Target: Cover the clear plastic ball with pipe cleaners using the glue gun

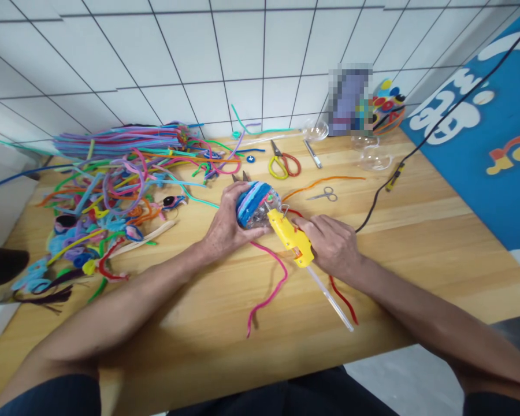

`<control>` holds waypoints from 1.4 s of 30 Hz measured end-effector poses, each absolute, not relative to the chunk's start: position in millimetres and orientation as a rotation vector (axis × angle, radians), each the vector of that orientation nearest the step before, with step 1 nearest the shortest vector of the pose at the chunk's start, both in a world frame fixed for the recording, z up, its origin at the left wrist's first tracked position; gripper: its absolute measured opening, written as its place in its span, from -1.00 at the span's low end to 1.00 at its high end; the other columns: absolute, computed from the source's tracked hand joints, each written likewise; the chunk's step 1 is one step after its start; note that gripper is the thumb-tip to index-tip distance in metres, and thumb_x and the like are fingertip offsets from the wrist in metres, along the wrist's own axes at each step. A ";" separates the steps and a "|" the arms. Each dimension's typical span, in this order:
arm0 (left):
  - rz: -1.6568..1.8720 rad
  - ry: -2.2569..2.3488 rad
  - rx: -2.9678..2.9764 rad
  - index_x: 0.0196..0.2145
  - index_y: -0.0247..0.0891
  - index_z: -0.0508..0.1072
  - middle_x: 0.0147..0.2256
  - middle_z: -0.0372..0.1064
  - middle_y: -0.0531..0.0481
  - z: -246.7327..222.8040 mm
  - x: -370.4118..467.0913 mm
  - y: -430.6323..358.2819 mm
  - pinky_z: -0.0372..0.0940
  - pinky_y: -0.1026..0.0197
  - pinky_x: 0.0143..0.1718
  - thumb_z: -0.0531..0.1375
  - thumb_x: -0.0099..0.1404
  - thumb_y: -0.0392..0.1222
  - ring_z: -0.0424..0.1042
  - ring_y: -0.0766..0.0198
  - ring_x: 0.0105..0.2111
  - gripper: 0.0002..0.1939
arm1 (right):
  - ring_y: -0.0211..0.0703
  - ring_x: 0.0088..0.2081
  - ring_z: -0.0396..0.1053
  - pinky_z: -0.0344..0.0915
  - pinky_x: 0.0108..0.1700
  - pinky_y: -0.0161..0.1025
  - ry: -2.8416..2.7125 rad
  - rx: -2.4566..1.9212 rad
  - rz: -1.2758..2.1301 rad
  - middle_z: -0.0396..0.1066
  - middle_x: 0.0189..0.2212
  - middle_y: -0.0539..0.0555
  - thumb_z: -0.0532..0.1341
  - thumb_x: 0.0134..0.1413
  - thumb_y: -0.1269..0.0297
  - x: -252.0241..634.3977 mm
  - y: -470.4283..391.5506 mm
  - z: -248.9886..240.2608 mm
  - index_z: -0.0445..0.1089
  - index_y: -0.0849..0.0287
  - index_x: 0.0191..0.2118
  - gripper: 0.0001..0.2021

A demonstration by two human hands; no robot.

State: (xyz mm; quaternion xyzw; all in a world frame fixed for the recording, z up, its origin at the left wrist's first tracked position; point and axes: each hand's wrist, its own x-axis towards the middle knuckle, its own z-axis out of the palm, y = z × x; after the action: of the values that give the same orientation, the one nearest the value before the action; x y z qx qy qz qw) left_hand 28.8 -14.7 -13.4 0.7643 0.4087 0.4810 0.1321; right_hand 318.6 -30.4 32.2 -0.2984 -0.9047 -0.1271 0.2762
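We note left hand [222, 226] cupping striped ball [255, 203]; right hand [335, 242] grips glue gun [291, 234] right of ball, long axis slanting toward it.

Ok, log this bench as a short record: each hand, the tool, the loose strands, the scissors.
Left hand: holding a clear ball partly covered in coloured strips, mostly blue
Right hand: gripping a yellow glue gun
Gun tip: at the ball; contact unclear
Glue stick: protruding from the gun's back
Loose strands nearby: pink strand, red strand, orange strand
Scissors beyond the hands: red-and-yellow-handled pair, small metal pair
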 end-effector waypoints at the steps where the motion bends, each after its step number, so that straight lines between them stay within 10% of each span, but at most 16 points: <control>1: 1.395 1.178 2.219 0.45 -0.05 0.13 0.34 0.26 -0.29 -13.7 28.4 -14.6 0.35 -0.28 0.40 0.50 0.24 0.34 0.33 -0.18 0.39 0.04 | -0.09 -0.28 0.45 0.30 -0.18 -0.15 -2.428 -0.788 -0.330 0.56 -0.33 0.10 0.17 0.52 0.26 319.0 -30.2 32.5 0.51 0.25 0.08 -0.76; 42: 1.378 1.118 2.244 0.46 -0.02 0.14 0.34 0.28 -0.29 -11.4 27.5 -11.8 0.34 -0.28 0.42 0.52 0.21 0.32 0.34 -0.19 0.41 0.06 | -0.09 -0.27 0.42 0.30 -0.18 -0.15 -2.453 -0.807 -0.315 0.54 -0.33 0.09 0.17 0.49 0.32 318.7 -31.0 32.7 0.52 0.21 0.06 -0.79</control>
State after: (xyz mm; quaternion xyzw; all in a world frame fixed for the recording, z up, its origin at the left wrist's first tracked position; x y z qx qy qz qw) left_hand 27.5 -11.8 -11.4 0.7766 0.3871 0.4770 0.1397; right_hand 318.7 -31.0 32.7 -0.2991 -0.9087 -0.1166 0.2667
